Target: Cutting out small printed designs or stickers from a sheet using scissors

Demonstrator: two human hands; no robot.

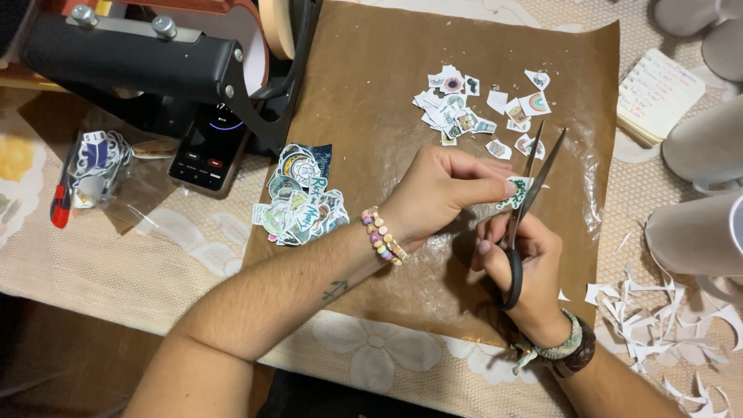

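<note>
My left hand [443,192] pinches a small printed paper sticker [518,191] with a green edge between thumb and fingers. My right hand [534,271] grips black-handled scissors [525,203], blades open around the sticker's right side. Both hands hover over a sheet of brown baking paper [371,101]. A cluster of small cut-out stickers [464,108] lies on the paper beyond the hands. A pile of bigger stickers [302,197] rests at the paper's left edge. Beaded bracelets sit on both wrists.
A black heat-press machine [147,54] with a small control box [209,147] stands at the back left. White paper offcuts [665,317] litter the right. White mugs [696,224] stand at the right edge, a notepad [658,93] behind them. A plastic bag of stickers [101,166] and a red-handled tool [60,205] lie left.
</note>
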